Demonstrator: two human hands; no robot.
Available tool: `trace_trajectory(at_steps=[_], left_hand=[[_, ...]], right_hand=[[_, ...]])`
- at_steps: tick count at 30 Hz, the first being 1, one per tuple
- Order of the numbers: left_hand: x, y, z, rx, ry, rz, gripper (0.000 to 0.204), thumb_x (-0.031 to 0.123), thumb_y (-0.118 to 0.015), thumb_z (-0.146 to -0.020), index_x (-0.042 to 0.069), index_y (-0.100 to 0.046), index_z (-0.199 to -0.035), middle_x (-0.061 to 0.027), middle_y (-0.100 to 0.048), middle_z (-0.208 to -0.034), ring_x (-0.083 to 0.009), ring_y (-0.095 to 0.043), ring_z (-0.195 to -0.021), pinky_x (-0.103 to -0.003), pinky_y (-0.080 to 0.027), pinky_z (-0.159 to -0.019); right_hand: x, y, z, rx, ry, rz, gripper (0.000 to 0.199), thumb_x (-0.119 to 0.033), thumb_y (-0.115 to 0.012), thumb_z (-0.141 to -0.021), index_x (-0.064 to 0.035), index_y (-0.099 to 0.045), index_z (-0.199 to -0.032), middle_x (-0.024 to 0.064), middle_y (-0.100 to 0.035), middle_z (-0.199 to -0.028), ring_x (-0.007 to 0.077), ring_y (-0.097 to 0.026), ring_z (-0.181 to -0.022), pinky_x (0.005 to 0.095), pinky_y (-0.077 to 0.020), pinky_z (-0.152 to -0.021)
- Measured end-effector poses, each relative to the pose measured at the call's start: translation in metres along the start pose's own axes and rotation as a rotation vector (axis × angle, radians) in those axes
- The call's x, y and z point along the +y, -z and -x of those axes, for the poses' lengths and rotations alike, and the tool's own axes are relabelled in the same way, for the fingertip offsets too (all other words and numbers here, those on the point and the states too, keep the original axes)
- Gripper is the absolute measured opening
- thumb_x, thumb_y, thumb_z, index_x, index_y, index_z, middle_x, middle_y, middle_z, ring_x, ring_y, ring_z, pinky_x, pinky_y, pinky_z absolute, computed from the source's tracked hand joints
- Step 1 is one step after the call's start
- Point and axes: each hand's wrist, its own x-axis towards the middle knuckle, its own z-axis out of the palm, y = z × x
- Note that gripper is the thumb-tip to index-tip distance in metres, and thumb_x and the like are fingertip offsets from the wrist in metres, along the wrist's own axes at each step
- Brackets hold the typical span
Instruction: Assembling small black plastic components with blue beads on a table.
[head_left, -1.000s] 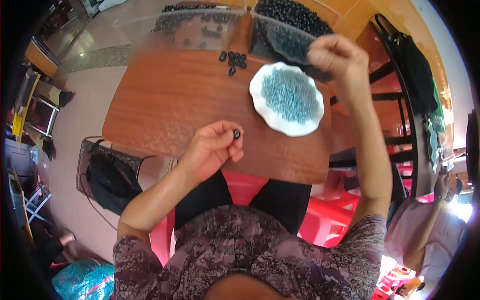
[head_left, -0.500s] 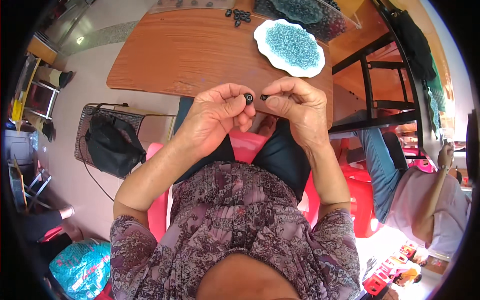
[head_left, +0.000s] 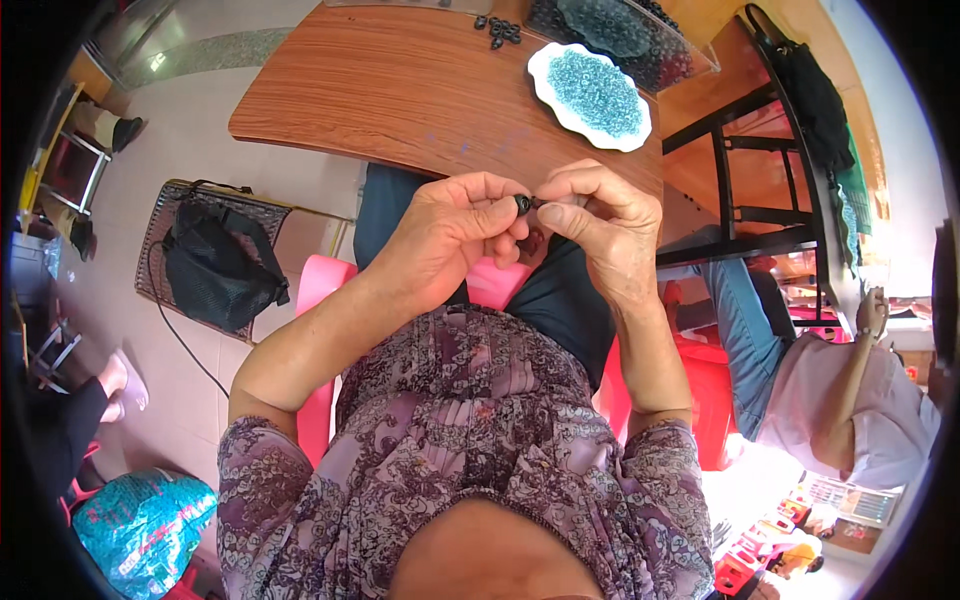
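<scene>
A small round black part [head_left: 522,204] is pinched between the thumb and forefinger of my left hand [head_left: 450,230]. Opposite it, my right hand [head_left: 607,225] grips a tiny dark piece [head_left: 537,203] in its fingertips. The two pieces meet or nearly meet in front of my lap; whether one sits inside the other I cannot tell. Beyond my hands, a white scalloped plate [head_left: 541,72] on the brown table [head_left: 400,85] holds many small clear bluish pieces [head_left: 598,92]. Several loose black parts [head_left: 498,33] lie near the table's far edge.
Behind the plate stands a clear box [head_left: 680,65] with dark parts in it. A black bag [head_left: 220,265] rests on a mesh rack at left. Another person [head_left: 840,405] sits to the right, near a black metal frame [head_left: 735,160]. A teal sack [head_left: 150,530] is at lower left.
My hands have come together, bringing the tiny dark piece from a short distance away up to the black part. The whole view has shifted slightly.
</scene>
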Motion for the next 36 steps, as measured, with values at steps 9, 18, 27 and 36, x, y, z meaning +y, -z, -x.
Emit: trace_trajectory(at_steps=[9,18,27,36], left_hand=[[-0.002,0.002,-0.001,-0.002,0.026,-0.017,0.019,0.010,-0.056,-0.086,-0.004,-0.055,-0.097,-0.0081,-0.059,-0.078,-0.0122,-0.054,-0.061,-0.024,-0.045,-0.059],[-0.004,0.003,-0.001,0.029,0.031,-0.027,0.018,0.010,-0.056,-0.086,-0.005,-0.055,-0.095,-0.0088,-0.059,-0.078,-0.0129,-0.054,-0.060,-0.025,-0.045,-0.058],[-0.004,0.004,0.001,0.024,0.022,-0.038,0.017,0.008,-0.056,-0.085,-0.006,-0.055,-0.095,-0.0108,-0.059,-0.077,-0.0133,-0.054,-0.059,-0.026,-0.047,-0.058],[-0.005,0.009,0.001,0.016,0.008,-0.221,0.020,0.009,-0.059,-0.084,-0.005,-0.056,-0.098,-0.0105,-0.060,-0.075,-0.0137,-0.056,-0.057,-0.026,-0.047,-0.053]], right_hand=[[-0.003,0.002,-0.001,-0.060,-0.002,0.131,0.016,0.008,-0.067,-0.068,0.0033,-0.064,-0.082,0.0083,-0.059,-0.083,0.0133,-0.057,-0.074,0.0232,-0.0467,-0.064],[-0.007,0.000,0.000,-0.079,-0.094,0.146,0.016,0.008,-0.067,-0.069,0.0025,-0.066,-0.084,0.0067,-0.059,-0.084,0.0129,-0.057,-0.077,0.0236,-0.0455,-0.068],[-0.008,0.002,-0.003,-0.070,-0.353,-0.086,0.018,0.007,-0.069,-0.067,0.0025,-0.064,-0.084,0.0068,-0.063,-0.076,0.0130,-0.060,-0.068,0.0233,-0.0476,-0.066],[-0.010,0.008,-0.015,-0.200,-0.518,-0.120,0.025,0.003,-0.071,-0.065,0.0008,-0.066,-0.090,0.0046,-0.064,-0.077,0.0105,-0.060,-0.070,0.0213,-0.0464,-0.064]])
